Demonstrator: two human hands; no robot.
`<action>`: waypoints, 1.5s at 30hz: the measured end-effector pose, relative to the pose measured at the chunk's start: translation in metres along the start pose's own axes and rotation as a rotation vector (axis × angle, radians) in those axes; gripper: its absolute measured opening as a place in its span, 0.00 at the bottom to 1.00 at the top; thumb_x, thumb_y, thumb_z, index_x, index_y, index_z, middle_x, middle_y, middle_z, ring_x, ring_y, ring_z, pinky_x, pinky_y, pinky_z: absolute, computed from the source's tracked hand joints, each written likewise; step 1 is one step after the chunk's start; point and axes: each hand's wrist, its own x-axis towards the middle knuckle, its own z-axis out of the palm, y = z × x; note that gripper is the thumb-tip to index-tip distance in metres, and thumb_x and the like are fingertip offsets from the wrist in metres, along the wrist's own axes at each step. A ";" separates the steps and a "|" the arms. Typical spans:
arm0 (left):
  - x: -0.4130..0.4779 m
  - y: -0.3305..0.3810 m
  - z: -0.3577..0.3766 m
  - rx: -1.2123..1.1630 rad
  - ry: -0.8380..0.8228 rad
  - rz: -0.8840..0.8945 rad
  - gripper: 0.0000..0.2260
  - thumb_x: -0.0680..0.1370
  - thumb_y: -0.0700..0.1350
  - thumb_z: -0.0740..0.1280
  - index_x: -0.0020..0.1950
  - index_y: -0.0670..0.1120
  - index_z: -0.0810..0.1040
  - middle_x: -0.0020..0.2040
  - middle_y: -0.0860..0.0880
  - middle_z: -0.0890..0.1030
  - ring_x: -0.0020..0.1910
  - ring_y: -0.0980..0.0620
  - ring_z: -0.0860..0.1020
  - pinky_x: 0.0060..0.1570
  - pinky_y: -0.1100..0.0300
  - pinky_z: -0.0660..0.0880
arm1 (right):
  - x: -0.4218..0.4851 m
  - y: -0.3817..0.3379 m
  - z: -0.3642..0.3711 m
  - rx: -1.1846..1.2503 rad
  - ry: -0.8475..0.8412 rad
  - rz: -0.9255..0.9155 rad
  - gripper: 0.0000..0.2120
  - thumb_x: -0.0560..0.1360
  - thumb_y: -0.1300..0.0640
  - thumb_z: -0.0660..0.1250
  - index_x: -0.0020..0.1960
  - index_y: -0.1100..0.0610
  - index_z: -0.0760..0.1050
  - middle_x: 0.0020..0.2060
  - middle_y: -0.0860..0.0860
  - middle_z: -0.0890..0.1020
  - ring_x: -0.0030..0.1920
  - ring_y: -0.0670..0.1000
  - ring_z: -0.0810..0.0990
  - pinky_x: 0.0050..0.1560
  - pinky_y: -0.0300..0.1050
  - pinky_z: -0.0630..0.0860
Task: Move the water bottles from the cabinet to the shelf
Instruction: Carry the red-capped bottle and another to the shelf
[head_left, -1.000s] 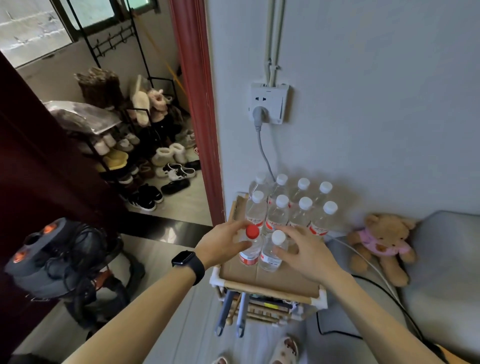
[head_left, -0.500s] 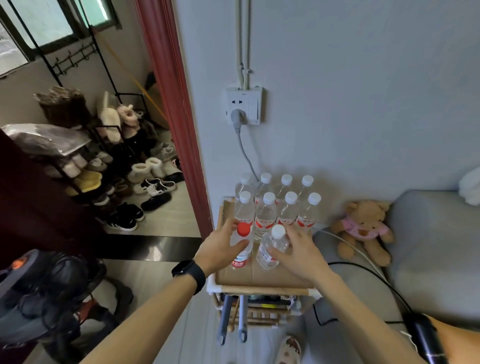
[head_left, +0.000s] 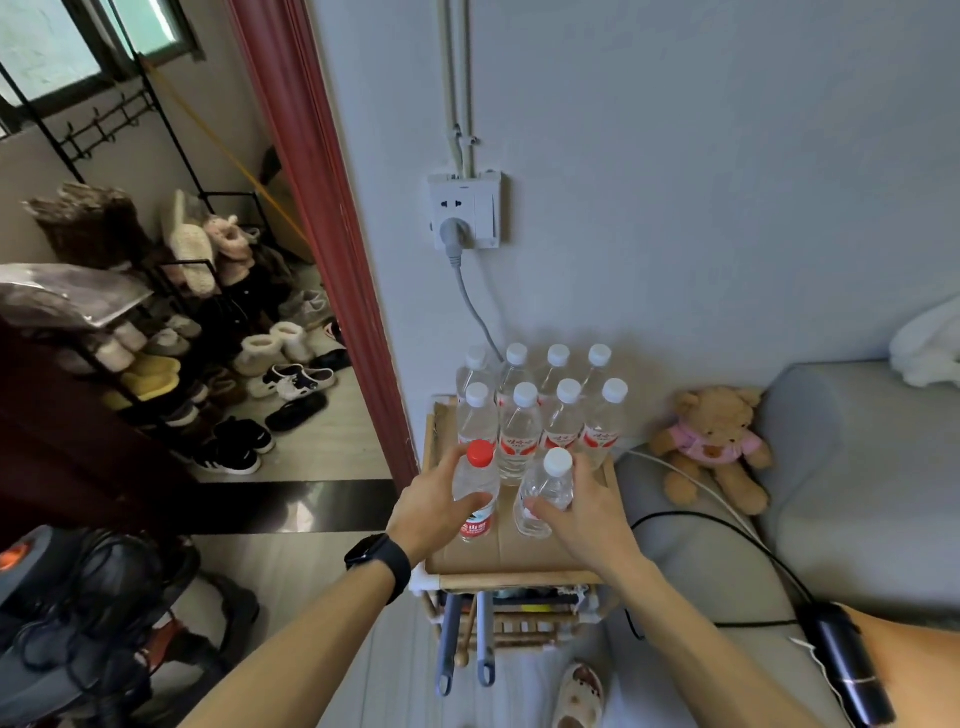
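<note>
Still, little had changed since half a second before: my left hand (head_left: 434, 506) kept its fingers wrapped around the red-capped bottle (head_left: 475, 488), and my right hand (head_left: 584, 512) kept its hold on the white-capped bottle (head_left: 545, 491), both standing at the front of the cardboard sheet (head_left: 524, 551) on the wooden shelf (head_left: 519, 579). The white-capped one had tilted a little to the right, and my view had drifted so the wall socket (head_left: 465, 210) sat nearer the middle.

At the far left, a dark bulky machine (head_left: 78, 613) was cut off by the frame edge, and I could not tell what it was. The black watch (head_left: 379, 564) banded my left wrist. My palm hid the lower left side of the red-capped bottle; its red label showed only partly. Behind, eight clear plastic bottles (head_left: 540, 410) with white caps stood in two rows against the wall, the back row half hidden. Below the shelf top, the lower tier was crowded and hard to read.

The bottles were smooth, transparent and ribbed. To the right, a plush teddy bear (head_left: 714, 441) leaned on the grey fabric sofa (head_left: 857, 493).
</note>
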 end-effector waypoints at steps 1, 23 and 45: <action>0.002 0.000 0.000 -0.026 0.017 -0.011 0.28 0.76 0.53 0.70 0.73 0.58 0.61 0.55 0.51 0.82 0.42 0.54 0.78 0.39 0.63 0.73 | 0.001 -0.001 0.002 -0.010 0.024 0.000 0.34 0.75 0.47 0.71 0.74 0.53 0.59 0.69 0.53 0.73 0.67 0.57 0.70 0.60 0.50 0.69; 0.021 -0.013 0.000 -0.067 -0.074 0.030 0.37 0.71 0.48 0.76 0.74 0.60 0.60 0.69 0.53 0.75 0.57 0.52 0.79 0.58 0.54 0.76 | 0.026 0.013 0.001 0.130 -0.189 0.058 0.46 0.67 0.35 0.74 0.76 0.35 0.51 0.66 0.43 0.77 0.55 0.42 0.82 0.60 0.47 0.76; 0.021 -0.018 0.020 -0.147 0.040 -0.030 0.39 0.68 0.60 0.76 0.71 0.65 0.55 0.67 0.57 0.73 0.54 0.54 0.80 0.50 0.50 0.80 | 0.034 0.016 0.034 0.164 -0.103 0.079 0.44 0.71 0.41 0.73 0.77 0.40 0.49 0.62 0.48 0.80 0.55 0.53 0.82 0.52 0.47 0.76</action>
